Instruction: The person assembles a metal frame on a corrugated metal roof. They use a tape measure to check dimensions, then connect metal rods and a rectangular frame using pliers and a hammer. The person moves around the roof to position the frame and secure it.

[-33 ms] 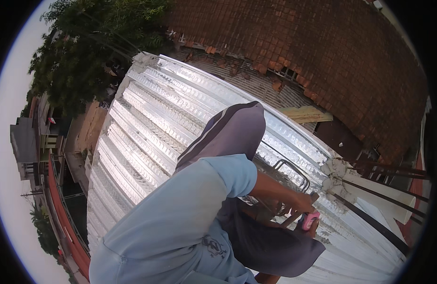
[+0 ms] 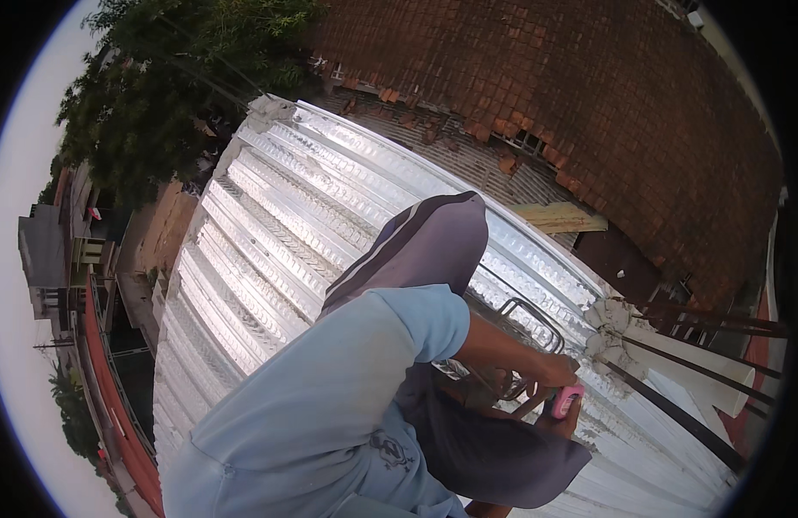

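Note:
My left arm, in a light blue sleeve, reaches across to the right, and my left hand is closed with its fingers curled down. A narrow brownish strip shows just below those fingers; what the hand grips is too small to make out. Close beneath it, my right hand holds a small pink and black tape measure. The dark trouser leg hides most of the right hand and its forearm. Bent steel rods lie beside my left forearm, on the ribbed metal decking.
Dark steel bars stick out from a rough concrete lump at the right. A wooden board lies past the decking's far edge, below a tiled roof. Trees and a lower street lie to the left.
The view has shifted slightly. Both hands have moved only a little, and the pink tape measure stays in my right hand close to the left.

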A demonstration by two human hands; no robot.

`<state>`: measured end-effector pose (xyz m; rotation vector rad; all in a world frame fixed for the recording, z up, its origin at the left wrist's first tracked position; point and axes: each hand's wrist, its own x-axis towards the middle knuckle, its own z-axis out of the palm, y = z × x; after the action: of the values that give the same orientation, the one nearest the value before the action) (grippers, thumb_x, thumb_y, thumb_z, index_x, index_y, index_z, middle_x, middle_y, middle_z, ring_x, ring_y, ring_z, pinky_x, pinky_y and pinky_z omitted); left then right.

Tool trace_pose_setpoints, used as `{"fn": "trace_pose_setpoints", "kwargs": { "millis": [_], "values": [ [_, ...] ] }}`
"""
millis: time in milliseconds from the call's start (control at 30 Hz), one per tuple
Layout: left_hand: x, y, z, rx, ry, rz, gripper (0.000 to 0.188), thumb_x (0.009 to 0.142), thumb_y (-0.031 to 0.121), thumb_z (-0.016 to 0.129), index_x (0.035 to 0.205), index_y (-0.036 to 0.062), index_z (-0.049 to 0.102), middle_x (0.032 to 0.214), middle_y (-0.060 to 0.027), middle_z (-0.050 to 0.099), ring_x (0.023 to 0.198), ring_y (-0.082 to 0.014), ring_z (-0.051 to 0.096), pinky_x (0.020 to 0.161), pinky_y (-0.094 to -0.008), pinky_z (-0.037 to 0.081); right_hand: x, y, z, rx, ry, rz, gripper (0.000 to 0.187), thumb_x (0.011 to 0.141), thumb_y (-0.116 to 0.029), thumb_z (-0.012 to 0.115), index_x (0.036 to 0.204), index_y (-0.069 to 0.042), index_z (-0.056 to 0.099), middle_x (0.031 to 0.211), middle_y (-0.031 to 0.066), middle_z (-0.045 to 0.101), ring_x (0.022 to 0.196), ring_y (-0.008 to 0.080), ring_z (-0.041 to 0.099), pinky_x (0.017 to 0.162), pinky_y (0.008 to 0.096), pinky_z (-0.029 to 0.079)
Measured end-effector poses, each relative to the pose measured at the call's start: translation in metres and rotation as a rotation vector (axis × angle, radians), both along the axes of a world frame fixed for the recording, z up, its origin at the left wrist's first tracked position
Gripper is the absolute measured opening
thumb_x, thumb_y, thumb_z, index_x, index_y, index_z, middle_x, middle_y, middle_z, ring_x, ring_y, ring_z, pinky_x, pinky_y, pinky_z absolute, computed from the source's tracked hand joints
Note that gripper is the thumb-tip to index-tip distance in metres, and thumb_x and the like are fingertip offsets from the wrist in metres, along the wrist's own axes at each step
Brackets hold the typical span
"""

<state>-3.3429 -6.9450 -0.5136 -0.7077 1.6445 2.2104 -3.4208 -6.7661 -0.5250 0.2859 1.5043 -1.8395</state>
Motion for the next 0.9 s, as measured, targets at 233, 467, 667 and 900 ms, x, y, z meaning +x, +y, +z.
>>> {"fn": "trace_pose_setpoints", "kwargs": {
  "millis": [233, 467, 667, 900],
  "values": [
    [0.015, -0.071, 0.076, 0.029, -0.003, 0.271, 0.045, 0.087, 0.03, 0.069, 0.1, -0.0134, 0.069, 0.097, -0.022, 0.072, 0.073, -0.0306, 0.073, 0.056, -0.0394, 0.064, -0.026, -0.102, 0.058, 0.529, 0.855, 0.554, 0.05, 0.097, -0.031, 0.064, 0.133, 0.002, 0.053, 0.109, 0.0121, 0.06, 0.094, 0.0212, 0.061, 0.083, 0.0351, 0.05],
    [0.035, -0.142, 0.144, -0.228, 0.121, 0.159, 0.027, 0.071, 0.017, 0.076, 0.079, -0.0086, 0.072, 0.079, -0.0175, 0.073, 0.072, -0.0263, 0.073, 0.061, -0.0334, 0.061, -0.018, -0.164, 0.128, 0.071, 1.524, 0.875, 0.076, 0.085, -0.035, 0.077, 0.143, 0.001, 0.044, 0.142, 0.0184, 0.044, 0.135, 0.0358, 0.043, 0.112, 0.0437, 0.035],
    [0.044, -0.178, 0.148, -0.298, 0.118, 0.276, 0.031, 0.067, 0.022, 0.08, 0.08, -0.0055, 0.073, 0.081, -0.0182, 0.073, 0.076, -0.0249, 0.074, 0.066, -0.0334, 0.06, 0.005, -0.214, 0.136, 0.068, 1.492, 0.891, 0.064, 0.082, -0.014, 0.076, 0.137, 0.003, 0.048, 0.126, 0.0171, 0.056, 0.116, 0.0269, 0.057, 0.104, 0.0391, 0.043],
    [0.102, -0.237, 0.165, -0.227, 0.127, 0.122, 0.036, 0.085, 0.021, 0.073, 0.094, -0.0129, 0.068, 0.101, -0.0216, 0.073, 0.084, -0.0294, 0.075, 0.074, -0.0343, 0.064, 0.014, -0.255, 0.146, 0.031, 1.241, 1.052, 0.064, 0.081, -0.016, 0.072, 0.137, 0.004, 0.051, 0.121, 0.0149, 0.062, 0.109, 0.023, 0.059, 0.096, 0.0362, 0.045]
  ]
}}
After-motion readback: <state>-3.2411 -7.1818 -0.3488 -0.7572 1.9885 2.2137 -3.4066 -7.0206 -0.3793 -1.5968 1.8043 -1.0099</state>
